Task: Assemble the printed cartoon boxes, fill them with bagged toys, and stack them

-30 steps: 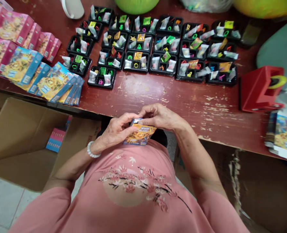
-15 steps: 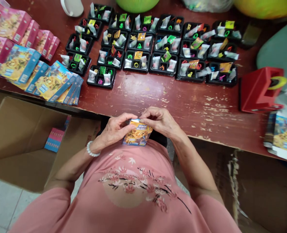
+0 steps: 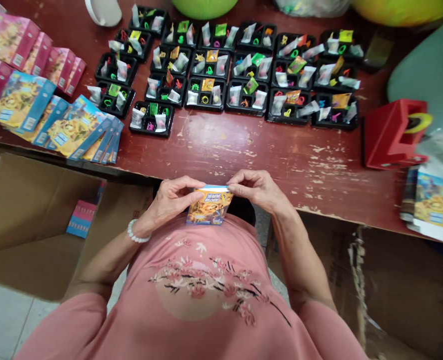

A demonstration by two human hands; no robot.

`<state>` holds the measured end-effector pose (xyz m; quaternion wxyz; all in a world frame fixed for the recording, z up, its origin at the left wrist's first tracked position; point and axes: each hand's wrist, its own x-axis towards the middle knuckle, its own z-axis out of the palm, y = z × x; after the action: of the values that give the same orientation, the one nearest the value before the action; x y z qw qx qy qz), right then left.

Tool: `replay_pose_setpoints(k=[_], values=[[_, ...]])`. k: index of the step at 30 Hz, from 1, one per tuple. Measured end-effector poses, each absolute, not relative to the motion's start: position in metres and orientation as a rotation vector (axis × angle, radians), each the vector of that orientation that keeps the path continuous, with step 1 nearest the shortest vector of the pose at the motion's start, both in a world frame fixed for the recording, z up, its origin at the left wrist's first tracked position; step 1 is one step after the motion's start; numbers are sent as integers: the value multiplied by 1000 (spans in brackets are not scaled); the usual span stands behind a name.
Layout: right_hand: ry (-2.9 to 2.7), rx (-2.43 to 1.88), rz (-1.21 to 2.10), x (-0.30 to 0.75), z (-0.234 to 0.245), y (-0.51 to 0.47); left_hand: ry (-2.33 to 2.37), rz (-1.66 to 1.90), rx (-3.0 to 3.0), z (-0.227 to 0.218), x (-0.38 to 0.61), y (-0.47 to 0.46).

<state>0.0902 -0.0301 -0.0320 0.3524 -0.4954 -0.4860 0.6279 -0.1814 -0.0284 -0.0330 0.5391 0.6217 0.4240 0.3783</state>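
A small printed carton [image 3: 209, 209], yellow with blue, is held upright against my pink shirt at the table's front edge. My left hand [image 3: 178, 195] pinches its upper left corner between thumb and fingers. At the upper right corner my right hand [image 3: 253, 187] grips the edge with thumb and fingertips. Along the carton's top a strip of white and light blue shows, apparently a flap. Past the hands, several black compartment trays [image 3: 152, 132] lie in rows, holding colourful small toys and white wrapped packets.
Blue-and-yellow cartons [image 3: 77, 127] and pink boxes [image 3: 9, 40] are stacked at the left. A red tape dispenser [image 3: 388, 135] stands at the right, near more cartons [image 3: 435, 200]. An open cardboard box [image 3: 30, 220] sits below the table [image 3: 221, 145] on the left.
My right hand has moved right from the middle of the carton's top to its right corner. More of the white and blue top strip shows. My left hand keeps its hold.
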Motion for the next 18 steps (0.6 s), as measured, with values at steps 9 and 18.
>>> replay_pose_setpoints(k=[9,18], values=[[-1492,-1138,1436,88,-28,-28,985,901,1492,-36,-185,-30],[-1470,-992,1455,82,-43,-67,875,840,1968,-26,-189,-33]])
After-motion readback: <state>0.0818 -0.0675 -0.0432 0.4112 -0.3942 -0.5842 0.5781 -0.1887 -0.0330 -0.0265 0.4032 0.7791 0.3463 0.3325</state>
